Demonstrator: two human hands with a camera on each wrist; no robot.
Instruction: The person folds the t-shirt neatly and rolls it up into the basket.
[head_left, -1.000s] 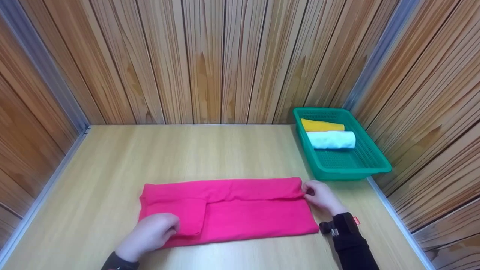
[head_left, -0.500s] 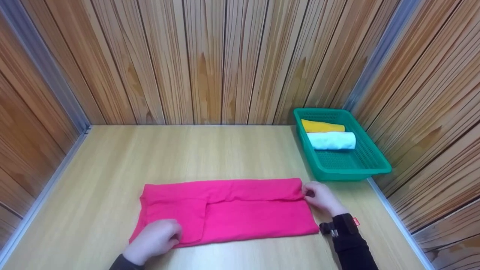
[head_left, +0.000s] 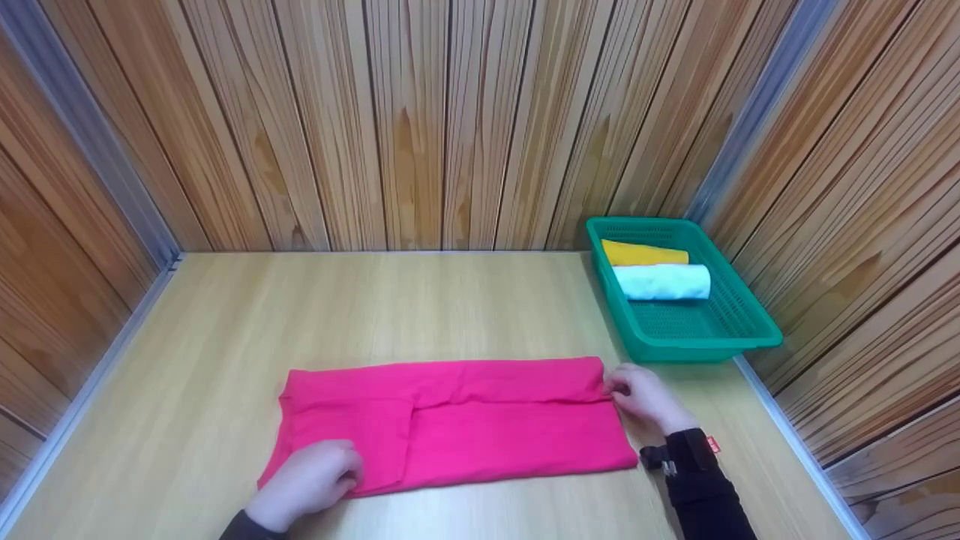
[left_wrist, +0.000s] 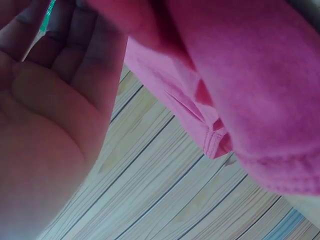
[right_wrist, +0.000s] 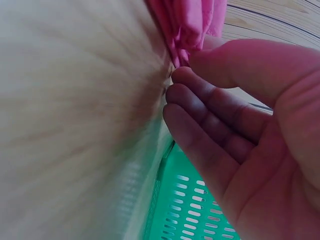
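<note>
A bright pink shirt (head_left: 517, 435) lies folded into a long strip across the table, with a squarish flap at its left part. My left hand (head_left: 311, 476) is over the near left part, fingers curled and pinching the cloth; its fingertips are hidden from above. In the left wrist view, stitched pink cloth (left_wrist: 260, 100) hangs beside the palm (left_wrist: 45, 130). At the far right corner, my right hand (head_left: 645, 394) pinches the shirt's edge between thumb and fingers. The right wrist view shows the bunched cloth (right_wrist: 192, 22) at the thumb and fingertips.
A green basket (head_left: 694, 349) stands at the back right, close to my right hand. Inside are a yellow folded cloth (head_left: 645, 253) and a pale blue rolled cloth (head_left: 664, 282). Wood-panelled walls (head_left: 420, 127) enclose the table (head_left: 375, 307) at back and sides.
My left hand has moved slightly toward the near edge and right, and the shirt's near left corner now spreads out further. The right hand has stayed at its corner.
</note>
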